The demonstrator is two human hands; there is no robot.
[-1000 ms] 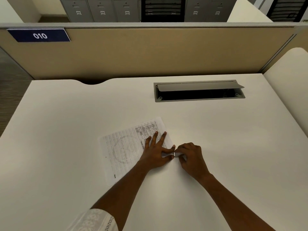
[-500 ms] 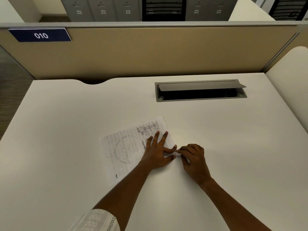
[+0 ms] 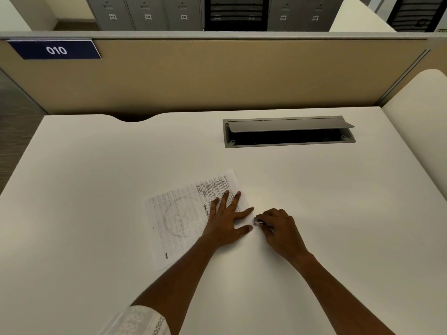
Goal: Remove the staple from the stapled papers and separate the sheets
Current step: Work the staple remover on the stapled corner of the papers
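The left hand [image 3: 226, 220] lies spread flat on the stapled papers [image 3: 183, 213] at table [image 3: 96, 165] centre, while the right hand [image 3: 278, 228], grip pinching a small metal tool [image 3: 259, 222], should work squarely under the unseen staple without tearing.

The left hand [image 3: 226, 222] lies flat, palm down, with the fingers spread and the thumb stretched toward the right side, and its forearm comes up from the near edge of the table with a white patterned sleeve [image 3: 140, 321] pushed up near the elbow. The right hand [image 3: 280, 228] is curled just beside the left thumb, its fingertips [image 3: 262, 217] pinched together in a tight grip. The right forearm is bare and reaches in from the near right corner.
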